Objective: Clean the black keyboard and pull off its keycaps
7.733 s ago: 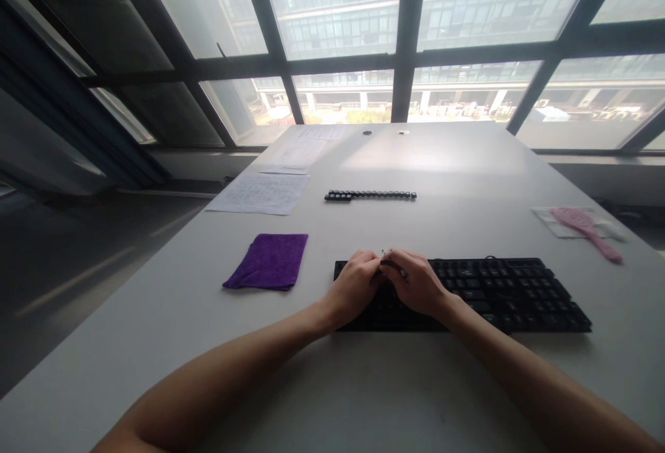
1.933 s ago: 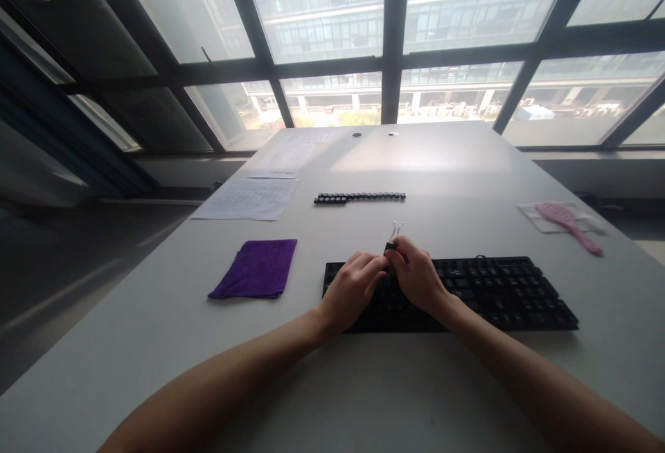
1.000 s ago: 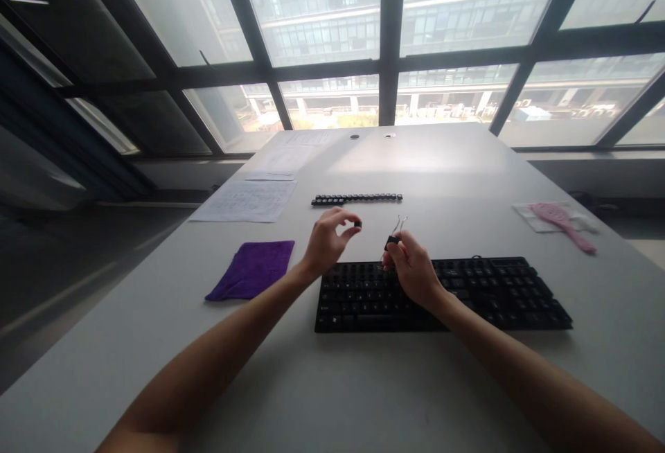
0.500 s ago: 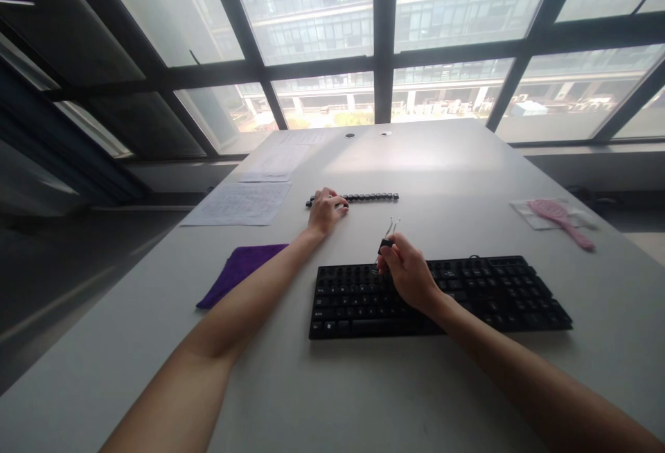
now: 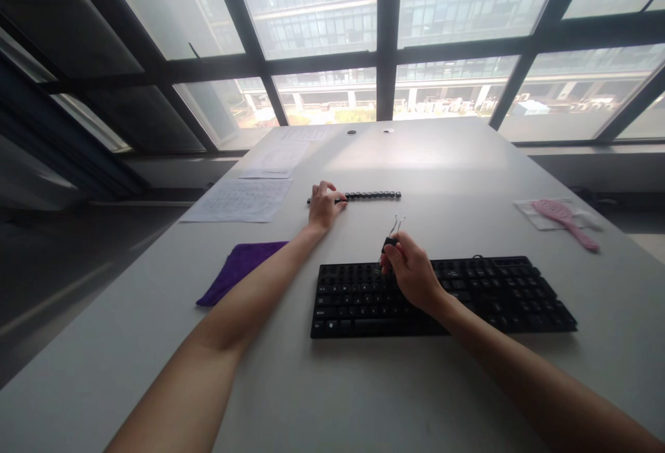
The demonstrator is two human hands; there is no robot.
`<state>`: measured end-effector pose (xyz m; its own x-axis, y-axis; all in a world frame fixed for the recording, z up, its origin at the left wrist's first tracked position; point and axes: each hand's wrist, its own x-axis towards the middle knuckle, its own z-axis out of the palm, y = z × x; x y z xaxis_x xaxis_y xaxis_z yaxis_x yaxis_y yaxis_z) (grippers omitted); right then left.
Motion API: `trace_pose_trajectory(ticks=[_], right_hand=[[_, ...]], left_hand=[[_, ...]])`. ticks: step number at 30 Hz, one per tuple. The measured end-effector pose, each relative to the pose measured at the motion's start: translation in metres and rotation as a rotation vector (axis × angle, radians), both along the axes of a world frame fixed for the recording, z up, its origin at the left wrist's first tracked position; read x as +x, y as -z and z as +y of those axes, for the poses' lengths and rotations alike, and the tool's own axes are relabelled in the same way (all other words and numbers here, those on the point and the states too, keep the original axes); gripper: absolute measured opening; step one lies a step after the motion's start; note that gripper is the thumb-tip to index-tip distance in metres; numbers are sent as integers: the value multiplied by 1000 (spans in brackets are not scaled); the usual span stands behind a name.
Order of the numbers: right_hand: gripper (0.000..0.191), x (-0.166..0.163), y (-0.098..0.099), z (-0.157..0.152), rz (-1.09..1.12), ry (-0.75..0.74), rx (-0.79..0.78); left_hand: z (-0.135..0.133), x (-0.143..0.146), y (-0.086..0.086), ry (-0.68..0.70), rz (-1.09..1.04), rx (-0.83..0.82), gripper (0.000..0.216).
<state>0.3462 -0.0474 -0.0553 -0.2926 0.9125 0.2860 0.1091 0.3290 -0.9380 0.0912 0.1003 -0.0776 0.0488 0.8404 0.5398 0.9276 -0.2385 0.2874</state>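
On the far side of the keyboard, a row of small black keycaps (image 5: 373, 195) lies on the white table. My left hand (image 5: 324, 208) reaches over the left part of this row, thumb and index finger closed around a keycap there; the hand hides several others. A keycap puller (image 5: 389, 244) with a black handle and thin wire prongs is gripped in my right hand (image 5: 413, 271). Some of its prongs point up and away, and the lower wires hang over the keyboard's top rows. The black keyboard (image 5: 384, 328) lies below that hand, its upper-left key rows showing bare spots.
A purple cloth (image 5: 239, 269) lies beside my left forearm. Written paper sheets (image 5: 233, 201) cover the table's left edge. To the right, a pink hairbrush (image 5: 564, 221) rests on a clear wrapper. Large windows rise behind the table (image 5: 441, 183).
The thumb and index finger of my left hand have shifted slightly, bringing a keycap in toward the row. My right hand stays over the keyboard with the puller. The view has moved slightly.
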Motion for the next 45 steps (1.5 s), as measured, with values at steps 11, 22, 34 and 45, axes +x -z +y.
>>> trace_pose_trajectory(ticks=[11, 22, 34, 45], right_hand=[[20, -1, 0, 1, 27, 17, -3], [23, 0, -2, 5, 77, 224, 36], [22, -1, -3, 5, -45, 96, -3], [24, 7, -9, 1, -193, -25, 90]], left_hand=[[0, 2, -2, -13, -29, -12, 12], [-108, 57, -54, 343, -113, -107, 28], [-195, 81, -29, 375, -173, -235, 34], [-196, 81, -29, 385, -164, -247, 32]])
